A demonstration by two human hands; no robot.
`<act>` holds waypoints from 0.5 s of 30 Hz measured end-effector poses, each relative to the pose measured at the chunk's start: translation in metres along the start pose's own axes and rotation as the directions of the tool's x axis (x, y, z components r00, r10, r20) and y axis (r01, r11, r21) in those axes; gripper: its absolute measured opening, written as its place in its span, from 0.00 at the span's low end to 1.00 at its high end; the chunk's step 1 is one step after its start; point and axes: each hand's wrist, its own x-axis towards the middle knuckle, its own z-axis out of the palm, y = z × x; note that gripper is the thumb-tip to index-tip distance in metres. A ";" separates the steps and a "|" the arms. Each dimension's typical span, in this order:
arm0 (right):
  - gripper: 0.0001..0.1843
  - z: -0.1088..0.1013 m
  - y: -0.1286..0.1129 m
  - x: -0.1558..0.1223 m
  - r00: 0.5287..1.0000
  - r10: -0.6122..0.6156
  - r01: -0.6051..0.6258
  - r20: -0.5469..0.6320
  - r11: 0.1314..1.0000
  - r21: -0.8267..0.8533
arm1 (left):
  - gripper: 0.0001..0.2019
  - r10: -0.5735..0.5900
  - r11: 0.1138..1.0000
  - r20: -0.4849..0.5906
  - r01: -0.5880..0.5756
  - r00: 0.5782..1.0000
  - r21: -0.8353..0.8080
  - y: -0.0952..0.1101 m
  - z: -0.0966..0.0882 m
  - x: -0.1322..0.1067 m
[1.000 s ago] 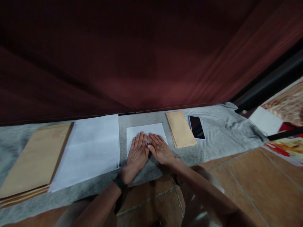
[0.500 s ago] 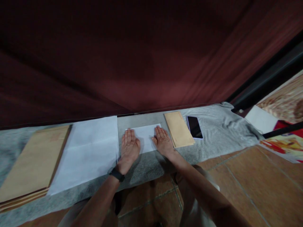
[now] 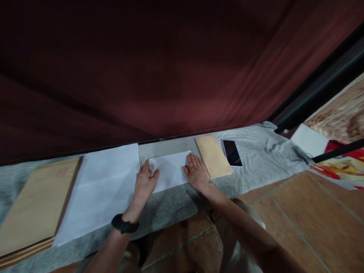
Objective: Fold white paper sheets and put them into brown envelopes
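A folded sheet of white paper (image 3: 170, 170) lies flat on the grey cloth between my hands. My right hand (image 3: 196, 172) rests on its right end, fingers stretched out and lying flat. At the left end is my left hand (image 3: 145, 182), its thumb and fingers apart around the paper's left edge; whether it presses on the paper I cannot tell. Larger white sheets (image 3: 105, 193) lie to the left of my left hand. Just right of my right hand are small brown envelopes (image 3: 214, 156).
A stack of large brown envelopes (image 3: 40, 204) lies at the far left. Beyond the small envelopes is a phone (image 3: 232, 153) with a dark screen. A dark red curtain (image 3: 170, 76) hangs behind the grey cloth (image 3: 270, 151). Tiled floor (image 3: 321, 212) shows in front.
My left hand has slid left off the face of the folded paper to its left edge, its thumb now spread. My right hand has stayed flat at the right end.
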 end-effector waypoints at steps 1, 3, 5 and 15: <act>0.33 -0.001 0.000 0.000 1.000 0.002 -0.002 0.005 1.000 0.002 | 0.35 -0.055 0.997 -0.006 0.054 0.998 -0.063 0.000 -0.001 0.001; 0.33 -0.002 -0.001 0.001 1.000 0.004 -0.004 0.011 1.000 0.014 | 0.35 -0.133 0.966 -0.019 0.126 0.991 -0.224 0.002 -0.002 0.002; 0.33 -0.006 -0.001 0.002 1.000 0.012 -0.013 0.019 0.999 0.029 | 0.36 -0.170 0.901 0.014 0.162 0.985 -0.402 0.006 -0.002 0.002; 0.47 -0.052 -0.038 -0.010 0.888 -0.451 0.411 0.091 0.866 0.284 | 0.40 -0.269 0.458 0.232 0.336 0.935 -0.823 0.051 -0.021 -0.008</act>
